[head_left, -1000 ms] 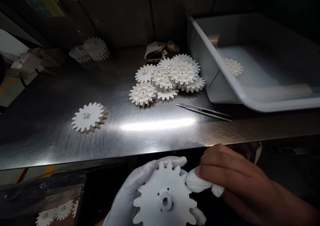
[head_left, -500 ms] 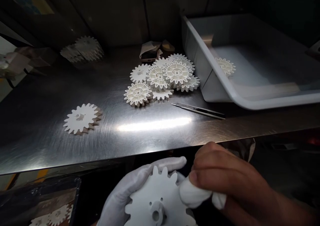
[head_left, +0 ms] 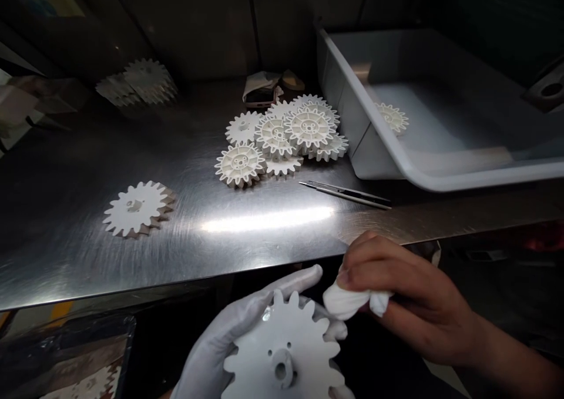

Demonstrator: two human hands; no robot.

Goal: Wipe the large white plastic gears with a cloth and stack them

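A brushed stainless steel bench (head_left: 88,258) runs across your view against a dark wall, its near edge just beyond your hands. At about 12 o'clock lies an overlapping pile of white plastic gears (head_left: 282,134), the top ones showing ribbed faces. A lone white gear (head_left: 138,208) sits flat-face up at about 10 o'clock, well apart from the pile. Just right of the pile, toward 1 o'clock, slim steel tweezers (head_left: 346,194) lie on the steel. Behind the pile is a crumpled paper packet (head_left: 259,87), with a dark object at its front edge that is too dim to name. Out at about 2 o'clock, a white plastic tray (head_left: 339,87) stands on the bench, with one more gear (head_left: 391,117) lying on its floor.

Below the bench edge, your left hand (head_left: 224,322), in a white fabric glove, is closed around a white gear (head_left: 282,352). The gear's flat face and hollow central boss are turned up toward you, and the glove runs along its upper-left teeth. Your bare right hand (head_left: 409,293) is pinched together on a twisted wad of white cloth (head_left: 356,299), which sits just beside the gear's upper-right teeth. You cannot tell whether the two are touching.
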